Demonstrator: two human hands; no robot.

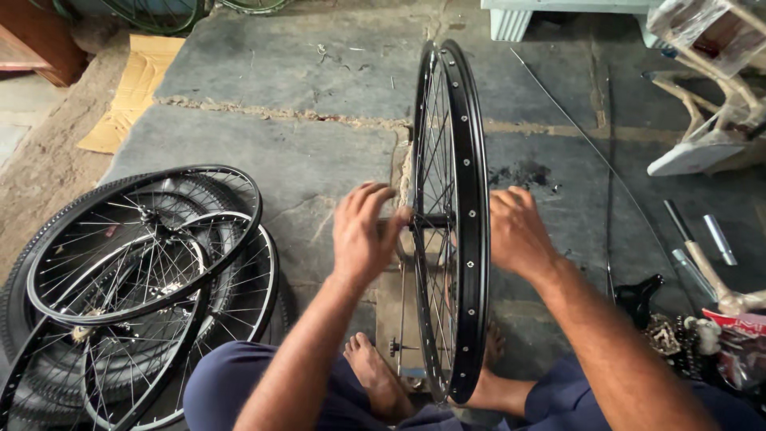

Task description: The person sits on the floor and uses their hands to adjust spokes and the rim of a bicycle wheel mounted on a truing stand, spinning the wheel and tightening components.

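A black bicycle wheel rim [471, 183] with thin spokes stands upright, edge-on to me, between my knees. My left hand [363, 231] is at the left end of its hub axle [427, 220], fingers curled around it. My right hand [519, 231] is on the far side of the rim at hub height, fingers bent inward; what it grips is hidden by the rim. My bare feet [379, 379] rest at the wheel's base, next to a small stand [399, 319] under it.
A pile of black spoked wheels and a tyre [136, 287] lies at left. Cardboard [132, 88] lies at the back left. Metal tubes [702, 247], a black saddle [638, 295], a chain and small parts lie at right. A long thin wire [590, 144] crosses the stone floor.
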